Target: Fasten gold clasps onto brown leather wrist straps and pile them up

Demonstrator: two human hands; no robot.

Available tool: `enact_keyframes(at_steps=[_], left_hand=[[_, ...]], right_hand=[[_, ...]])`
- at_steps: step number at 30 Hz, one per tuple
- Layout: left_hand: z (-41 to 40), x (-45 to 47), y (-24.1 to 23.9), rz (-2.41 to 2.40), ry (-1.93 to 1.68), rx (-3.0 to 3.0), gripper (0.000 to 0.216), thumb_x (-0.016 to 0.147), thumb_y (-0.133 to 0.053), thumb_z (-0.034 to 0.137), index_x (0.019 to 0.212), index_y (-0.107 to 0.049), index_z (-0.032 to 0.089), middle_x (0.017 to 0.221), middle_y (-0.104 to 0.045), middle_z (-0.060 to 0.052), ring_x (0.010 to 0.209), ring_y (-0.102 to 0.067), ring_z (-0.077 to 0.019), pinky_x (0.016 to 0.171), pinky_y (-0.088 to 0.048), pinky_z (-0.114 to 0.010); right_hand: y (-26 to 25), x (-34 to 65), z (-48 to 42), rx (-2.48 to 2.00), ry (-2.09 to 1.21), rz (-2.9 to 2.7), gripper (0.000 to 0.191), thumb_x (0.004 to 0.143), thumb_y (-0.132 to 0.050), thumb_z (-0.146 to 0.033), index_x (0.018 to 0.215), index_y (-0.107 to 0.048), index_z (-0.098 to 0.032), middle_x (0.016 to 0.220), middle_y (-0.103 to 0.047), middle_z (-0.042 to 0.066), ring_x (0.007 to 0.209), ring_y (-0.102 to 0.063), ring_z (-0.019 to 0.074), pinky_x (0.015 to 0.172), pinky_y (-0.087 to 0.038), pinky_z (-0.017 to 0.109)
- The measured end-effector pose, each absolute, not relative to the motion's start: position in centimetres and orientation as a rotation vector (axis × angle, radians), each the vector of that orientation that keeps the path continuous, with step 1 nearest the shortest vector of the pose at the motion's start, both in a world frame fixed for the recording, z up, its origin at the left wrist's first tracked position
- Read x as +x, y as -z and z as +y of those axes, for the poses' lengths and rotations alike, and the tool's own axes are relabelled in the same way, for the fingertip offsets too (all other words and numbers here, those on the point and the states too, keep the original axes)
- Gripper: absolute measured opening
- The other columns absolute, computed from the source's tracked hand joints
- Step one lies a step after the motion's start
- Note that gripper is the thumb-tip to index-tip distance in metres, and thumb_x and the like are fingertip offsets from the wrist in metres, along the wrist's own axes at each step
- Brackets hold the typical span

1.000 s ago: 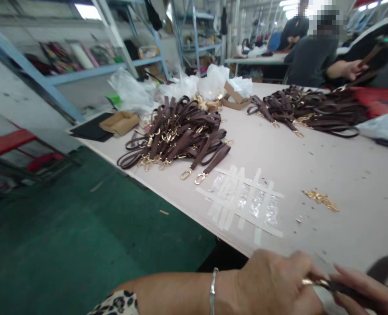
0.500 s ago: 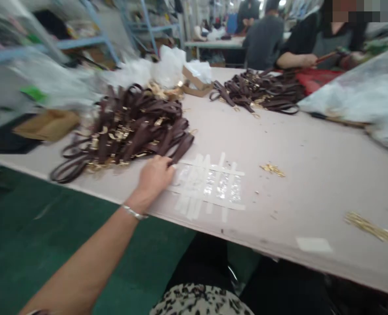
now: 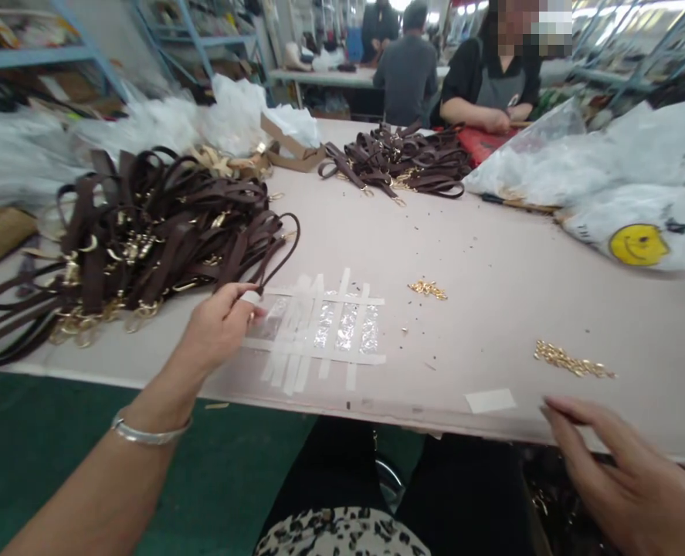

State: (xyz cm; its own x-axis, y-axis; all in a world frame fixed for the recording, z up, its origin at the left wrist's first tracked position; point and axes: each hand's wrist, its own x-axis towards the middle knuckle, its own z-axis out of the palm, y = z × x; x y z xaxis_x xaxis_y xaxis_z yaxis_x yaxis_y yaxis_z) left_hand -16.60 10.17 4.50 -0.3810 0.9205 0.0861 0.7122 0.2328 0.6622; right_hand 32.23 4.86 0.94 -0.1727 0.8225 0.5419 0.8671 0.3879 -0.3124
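The left hand [image 3: 218,328] reaches in from the lower left, arm stretched, fingertips pinched on a brown strap [image 3: 281,251] at the right edge of the strap pile [image 3: 145,232], centre left. The right hand [image 3: 625,479] hovers open, fingers spread, at lower right by the table [image 3: 493,255] edge.

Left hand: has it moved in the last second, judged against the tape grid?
Yes. The left hand has gone from below the right end of the tape grid to its left edge, beside the strap pile.
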Motion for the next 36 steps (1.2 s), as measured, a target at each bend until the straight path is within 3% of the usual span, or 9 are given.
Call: enact_keyframes(at_steps=[3,7,15,20,27,33,36], left_hand=[[9.1,-13.9,-4.6,1.625,-1.256,0.965,0.025,0.083,-0.062,0.032,0.097,-0.065,0.012,0.083,-0.07,-0.006,0.064,-0.063,-0.0134,0.056,-0.05,-0.022],[7.0,-10.2,-4.2,1.174,-1.359,0.511,0.024,0.076,-0.075,0.03,0.087,-0.066,0.01,0.078,-0.068,-0.006,0.056,-0.057,-0.0089,0.045,-0.04,-0.015],[4.9,-7.5,-3.0,0.879,-1.268,0.244,0.016,0.088,-0.063,0.02,0.098,-0.068,0.009,0.083,-0.067,-0.007,0.063,-0.063,-0.0095,0.054,-0.05,-0.016],[5.4,-6.0,-2.6,0.881,-1.251,0.214,0.017,0.094,-0.053,0.017,0.099,-0.067,0.008,0.084,-0.067,-0.008,0.062,-0.063,-0.0092,0.054,-0.049,-0.017],[5.6,-4.1,-2.3,0.874,-1.225,0.207,0.013,0.091,-0.058,0.017,0.096,-0.067,0.009,0.084,-0.07,-0.009,0.062,-0.064,-0.0099,0.054,-0.048,-0.017],[5.2,-3.0,-1.7,0.851,-1.216,0.224,0.016,0.085,-0.068,0.023,0.093,-0.069,0.01,0.085,-0.071,-0.008,0.063,-0.063,-0.0099,0.056,-0.047,-0.019],[5.0,-2.5,-1.5,0.848,-1.217,0.309,0.025,0.081,-0.074,0.033,0.09,-0.07,0.01,0.082,-0.07,-0.008,0.065,-0.061,-0.0098,0.059,-0.045,-0.019]], right_hand=[[-1.3,25.0,9.7,-1.237,-0.049,-2.162,0.019,0.099,-0.053,-0.03,0.111,-0.066,-0.024,0.104,-0.071,0.003,0.095,-0.067,0.0188,0.089,-0.05,0.031],[0.0,20.1,15.0,-1.128,-0.128,-2.358,0.023,0.101,-0.048,-0.03,0.111,-0.068,-0.023,0.104,-0.07,0.004,0.097,-0.064,0.0216,0.086,-0.051,0.036],[1.0,19.3,17.7,-0.946,-0.126,-2.564,0.026,0.101,-0.048,-0.037,0.096,-0.07,-0.024,0.094,-0.068,0.005,0.087,-0.063,0.022,0.077,-0.05,0.036],[0.4,18.3,16.1,-0.947,-0.11,-2.556,0.021,0.101,-0.048,-0.03,0.096,-0.066,-0.02,0.095,-0.066,0.006,0.089,-0.06,0.0218,0.08,-0.049,0.036],[0.5,17.6,16.1,-1.024,-0.169,-2.564,0.026,0.101,-0.044,-0.03,0.093,-0.067,-0.02,0.09,-0.067,0.007,0.087,-0.061,0.0245,0.078,-0.048,0.038],[-1.2,16.5,12.2,-1.257,-0.774,-2.04,0.021,0.095,-0.057,-0.041,0.095,-0.068,-0.023,0.081,-0.07,0.002,0.073,-0.066,0.0185,0.066,-0.052,0.029],[-1.9,15.2,9.4,-1.2,-1.031,-1.804,0.02,0.091,-0.065,-0.04,0.098,-0.07,-0.023,0.079,-0.071,0.001,0.073,-0.067,0.0172,0.069,-0.055,0.027]])
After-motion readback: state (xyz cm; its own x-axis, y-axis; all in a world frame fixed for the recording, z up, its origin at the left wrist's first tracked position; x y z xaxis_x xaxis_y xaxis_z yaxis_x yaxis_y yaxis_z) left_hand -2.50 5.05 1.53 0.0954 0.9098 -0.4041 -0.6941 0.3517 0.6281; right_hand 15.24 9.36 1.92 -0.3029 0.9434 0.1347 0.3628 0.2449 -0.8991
